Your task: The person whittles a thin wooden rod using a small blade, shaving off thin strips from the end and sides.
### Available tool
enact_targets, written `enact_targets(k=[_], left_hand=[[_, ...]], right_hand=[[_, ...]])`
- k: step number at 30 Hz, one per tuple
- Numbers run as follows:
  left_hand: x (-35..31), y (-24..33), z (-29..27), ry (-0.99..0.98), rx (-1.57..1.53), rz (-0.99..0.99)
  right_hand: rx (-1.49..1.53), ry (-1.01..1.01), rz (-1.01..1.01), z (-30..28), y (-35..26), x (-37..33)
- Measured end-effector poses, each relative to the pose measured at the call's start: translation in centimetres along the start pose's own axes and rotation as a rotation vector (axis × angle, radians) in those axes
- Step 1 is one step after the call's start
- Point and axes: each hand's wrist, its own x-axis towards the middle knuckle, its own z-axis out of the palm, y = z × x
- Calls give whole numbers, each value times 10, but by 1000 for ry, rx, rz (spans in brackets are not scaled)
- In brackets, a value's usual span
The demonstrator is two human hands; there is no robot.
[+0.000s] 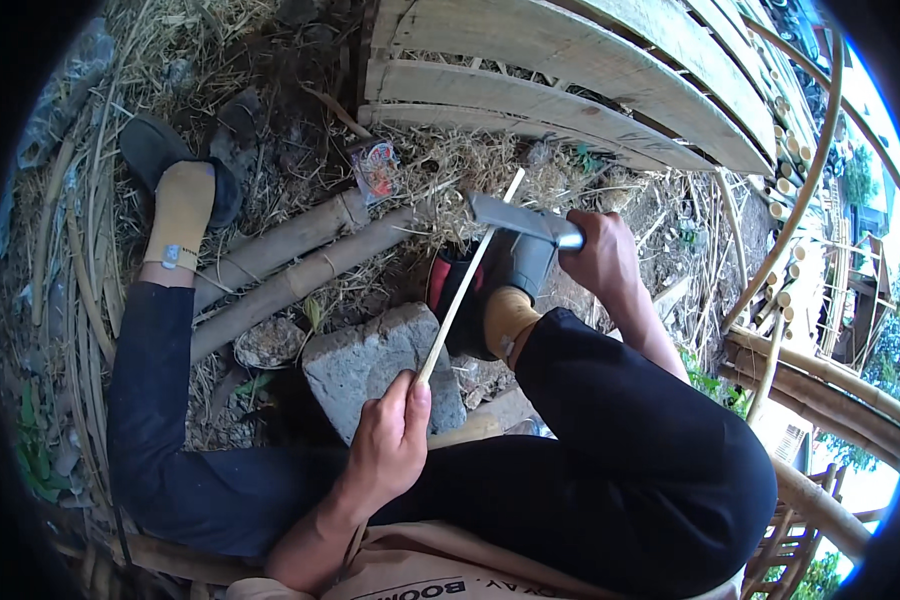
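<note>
My left hand (390, 432) is closed around the lower end of a thin, pale bamboo strip (458, 300), thumb lying along it. The strip slants up and away to the right, above a grey stone block (375, 360). My right hand (610, 258) grips a knife with a broad metal blade (515, 216); its handle is mostly hidden in the fist. The blade crosses the strip near its far end and appears to touch it. Just beneath the knife is my right foot in a grey sandal (532, 264) and tan sock.
A slatted wooden panel (560, 50) stands at the far side. Bamboo poles (300, 280) lie on straw-covered ground at left, beside my left foot (182, 205). A red and black object (440, 280) sits behind the stone. Cut bamboo (785, 190) is stacked at right.
</note>
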Motion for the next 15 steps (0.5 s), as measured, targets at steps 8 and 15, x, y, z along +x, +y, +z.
enact_targets(k=[8, 15], left_hand=[[-3, 7, 5, 21, 49, 51], [-7, -1, 4, 33, 42, 10]], right_hand=[[43, -54, -106, -6, 2, -9], [93, -132, -148, 6, -16, -15]])
